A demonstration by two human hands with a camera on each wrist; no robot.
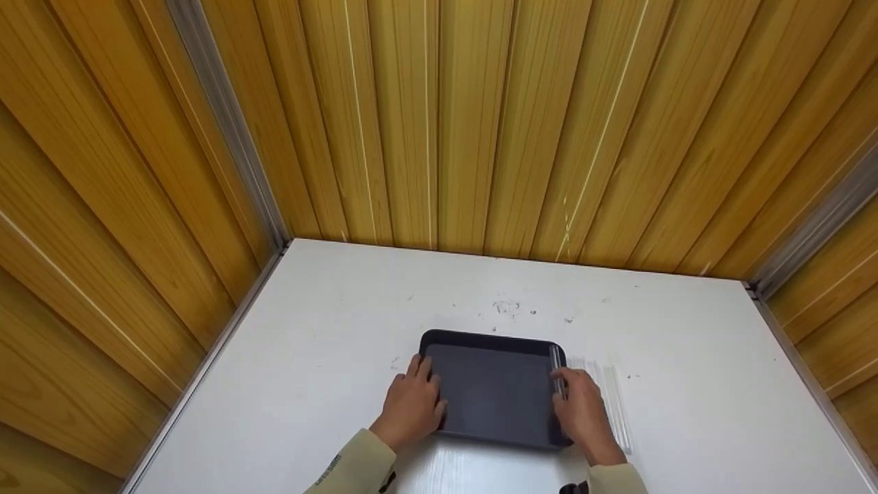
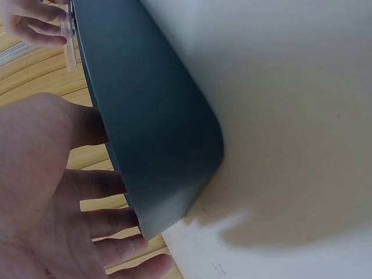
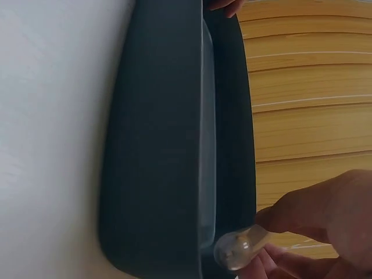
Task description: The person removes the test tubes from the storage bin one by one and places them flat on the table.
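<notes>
A dark rectangular tray point(image 1: 494, 391) sits on the white table. At its right side my right hand point(image 1: 583, 405) pinches a clear test tube point(image 1: 555, 360), which lies along the inside of the right wall. The tube's rounded end point(image 3: 232, 251) shows in the right wrist view. My left hand point(image 1: 411, 401) rests on the tray's left rim with fairly straight fingers point(image 2: 107, 221); in the left wrist view some fingertips are hidden behind the tray wall point(image 2: 151, 116). Beside the tray, partly behind my right hand, lie several clear tubes point(image 1: 617, 412).
Wood-patterned panels point(image 1: 466, 137) enclose the table point(image 1: 329, 329) at the back and both sides. Metal posts point(image 1: 233, 123) stand in the corners. Small dark marks point(image 1: 507, 309) spot the tabletop behind the tray.
</notes>
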